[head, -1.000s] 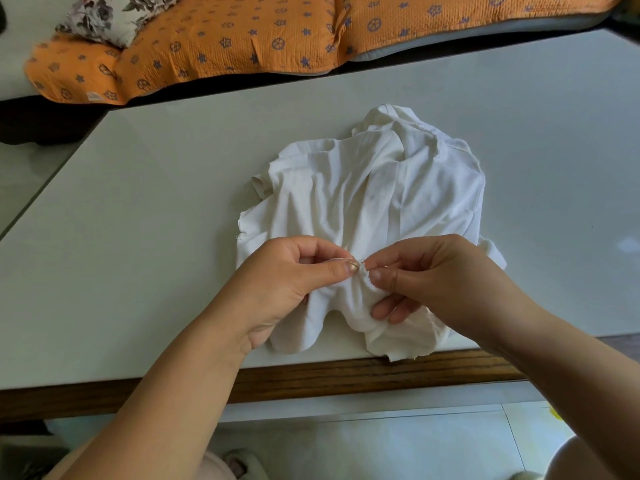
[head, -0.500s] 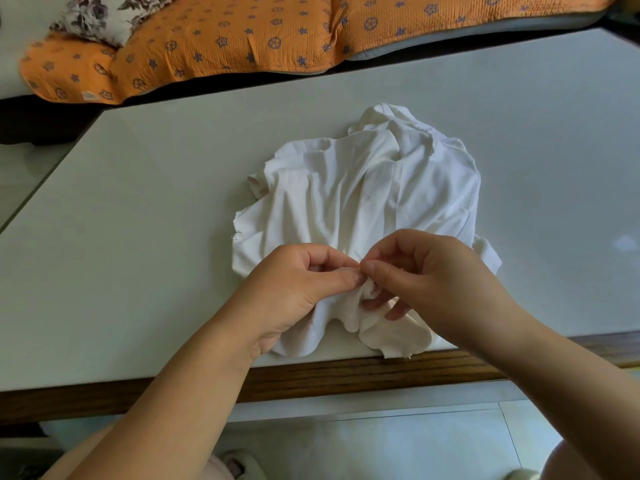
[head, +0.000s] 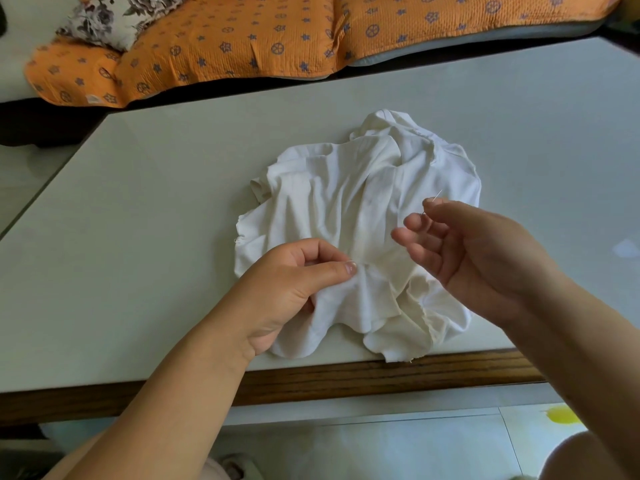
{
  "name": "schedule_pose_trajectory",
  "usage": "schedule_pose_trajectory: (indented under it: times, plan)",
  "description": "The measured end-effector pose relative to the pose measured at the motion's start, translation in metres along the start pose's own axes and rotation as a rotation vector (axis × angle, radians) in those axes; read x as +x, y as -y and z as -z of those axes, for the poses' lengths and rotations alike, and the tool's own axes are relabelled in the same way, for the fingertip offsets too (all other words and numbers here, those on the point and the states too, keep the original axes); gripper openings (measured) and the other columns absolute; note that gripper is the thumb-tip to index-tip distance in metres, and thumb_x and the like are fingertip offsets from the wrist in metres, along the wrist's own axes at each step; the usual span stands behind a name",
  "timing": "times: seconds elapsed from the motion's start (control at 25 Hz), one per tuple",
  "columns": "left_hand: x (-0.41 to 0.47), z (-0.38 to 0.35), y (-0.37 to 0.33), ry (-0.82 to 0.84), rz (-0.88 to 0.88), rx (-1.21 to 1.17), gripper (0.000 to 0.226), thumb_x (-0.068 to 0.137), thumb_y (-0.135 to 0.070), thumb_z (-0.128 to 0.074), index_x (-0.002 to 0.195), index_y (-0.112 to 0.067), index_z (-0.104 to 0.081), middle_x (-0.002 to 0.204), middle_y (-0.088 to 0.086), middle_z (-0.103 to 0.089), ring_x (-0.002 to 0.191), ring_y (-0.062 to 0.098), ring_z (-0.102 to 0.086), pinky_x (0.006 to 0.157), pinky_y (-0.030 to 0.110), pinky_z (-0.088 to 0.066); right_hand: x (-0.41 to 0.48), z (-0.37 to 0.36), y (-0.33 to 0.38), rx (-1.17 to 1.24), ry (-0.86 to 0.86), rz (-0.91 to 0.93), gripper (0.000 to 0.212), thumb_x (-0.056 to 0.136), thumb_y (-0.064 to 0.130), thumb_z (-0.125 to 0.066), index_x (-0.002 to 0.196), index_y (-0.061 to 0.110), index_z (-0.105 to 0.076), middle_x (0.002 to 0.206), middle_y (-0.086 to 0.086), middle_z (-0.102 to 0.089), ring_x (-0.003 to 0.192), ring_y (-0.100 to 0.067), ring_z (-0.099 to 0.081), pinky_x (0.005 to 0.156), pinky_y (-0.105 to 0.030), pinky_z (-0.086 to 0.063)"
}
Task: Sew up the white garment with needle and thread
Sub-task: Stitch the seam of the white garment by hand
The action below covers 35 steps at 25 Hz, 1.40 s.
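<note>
White crumpled garment, thin needle

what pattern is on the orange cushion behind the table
Small blue-grey stars and wheel-like circles on orange cushion, clearest in the head view.

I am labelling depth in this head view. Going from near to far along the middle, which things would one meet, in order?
Wooden table edge → white garment → pale table top → orange quilt.
</note>
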<state>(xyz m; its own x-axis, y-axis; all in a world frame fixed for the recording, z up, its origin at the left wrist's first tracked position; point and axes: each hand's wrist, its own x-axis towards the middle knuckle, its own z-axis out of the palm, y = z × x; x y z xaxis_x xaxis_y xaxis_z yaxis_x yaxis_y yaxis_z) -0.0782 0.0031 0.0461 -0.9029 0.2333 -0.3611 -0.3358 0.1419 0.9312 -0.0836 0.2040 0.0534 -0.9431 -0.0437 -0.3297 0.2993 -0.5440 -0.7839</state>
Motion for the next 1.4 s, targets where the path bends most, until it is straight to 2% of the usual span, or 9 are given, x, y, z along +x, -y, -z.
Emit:
schedule_pose_trajectory:
  times: [0.12,0.2,0.4,0.48,0.56,0.68,0.8,1.04,1.4]
  plan:
    - [0.0,0.001,0.0,0.005,-0.007,0.007,0.005,0.075,-0.02,-0.072,0.075,-0.017,-0.067,0.064,-0.008,-0.063,0.061,0.001,-0.057,0.053,0.013,-0.043,0.003,0.003,-0.001,-0.056,-0.038,0.101,0.011,0.1,0.003,-0.046,0.092,0.006,-0.053,0.07,-0.011,-0.065,0.088,-0.033,-0.074,0.073,-0.034,-0.061]
    - [0.0,0.002,-0.001,0.004,-0.007,0.009,0.005,0.077,-0.019,-0.071,0.074,-0.019,-0.068,0.065,-0.008,-0.062,0.061,0.002,-0.057,0.055,0.015,-0.043,0.005,0.005,-0.002,-0.196,-0.115,0.203,0.008,0.101,0.004,-0.048,0.096,0.006,-0.054,0.072,-0.012,-0.068,0.092,-0.031,-0.074,0.085,-0.04,-0.059]
    - [-0.001,0.003,-0.002,0.005,-0.008,-0.002,0.005,0.072,-0.023,-0.072,0.072,-0.02,-0.068,0.066,-0.007,-0.063,0.064,0.003,-0.058,0.059,0.018,-0.043,0.007,0.009,-0.003,-0.42,-0.228,0.36,0.01,0.1,0.011,-0.052,0.093,0.014,-0.057,0.078,-0.007,-0.074,0.091,-0.018,-0.074,0.094,-0.036,-0.055]
    - [-0.001,0.003,-0.002,0.003,-0.013,0.0,0.004,0.075,-0.022,-0.072,0.074,-0.02,-0.068,0.067,-0.007,-0.064,0.064,0.003,-0.059,0.059,0.018,-0.044,0.007,0.01,-0.003,-0.442,-0.228,0.371,0.01,0.1,0.011,-0.052,0.093,0.015,-0.057,0.077,-0.007,-0.074,0.09,-0.019,-0.075,0.092,-0.037,-0.055]
    - [-0.002,0.003,-0.002,0.0,-0.018,-0.006,0.006,0.073,-0.023,-0.073,0.075,-0.019,-0.069,0.068,-0.007,-0.065,0.064,0.003,-0.06,0.057,0.016,-0.045,0.003,0.007,-0.002,-0.486,-0.17,0.36,0.009,0.099,0.012,-0.054,0.092,0.016,-0.058,0.073,-0.006,-0.072,0.084,-0.022,-0.075,0.08,-0.038,-0.058]
    - [-0.003,0.003,-0.003,-0.019,-0.033,0.01,0.011,0.067,-0.029,-0.074,0.075,-0.021,-0.073,0.069,-0.006,-0.067,0.064,0.001,-0.06,0.055,0.013,-0.044,-0.013,-0.001,-0.004,-0.532,0.107,0.212,0.007,0.096,0.013,-0.057,0.09,0.013,-0.06,0.074,-0.009,-0.071,0.073,-0.025,-0.073,0.056,-0.03,-0.052]
    - [-0.003,0.005,-0.003,-0.026,-0.054,0.057,0.017,0.068,-0.033,-0.075,0.08,-0.022,-0.075,0.072,-0.006,-0.067,0.064,0.002,-0.057,0.055,0.013,-0.043,-0.024,-0.008,-0.014,-0.631,0.299,0.05,0.01,0.095,0.02,-0.057,0.091,0.011,-0.06,0.083,-0.012,-0.074,0.071,-0.028,-0.072,0.052,-0.027,-0.052]
    - [-0.003,0.006,-0.004,-0.011,-0.037,0.011,0.021,0.068,-0.03,-0.073,0.085,-0.018,-0.073,0.072,-0.007,-0.069,0.067,0.001,-0.061,0.059,0.012,-0.045,-0.023,-0.008,-0.024,-0.745,0.281,0.004,0.013,0.096,0.022,-0.06,0.094,0.009,-0.063,0.07,-0.013,-0.071,0.059,-0.025,-0.069,0.047,-0.026,-0.051]
    - [-0.003,0.007,-0.005,-0.023,-0.02,-0.003,0.019,0.064,-0.031,-0.074,0.08,-0.02,-0.076,0.069,-0.005,-0.068,0.064,0.002,-0.057,0.057,0.015,-0.045,-0.023,-0.009,-0.023,-0.781,0.291,-0.009,0.008,0.097,0.009,-0.055,0.098,0.011,-0.063,0.067,-0.012,-0.07,0.058,-0.026,-0.07,0.048,-0.027,-0.051]
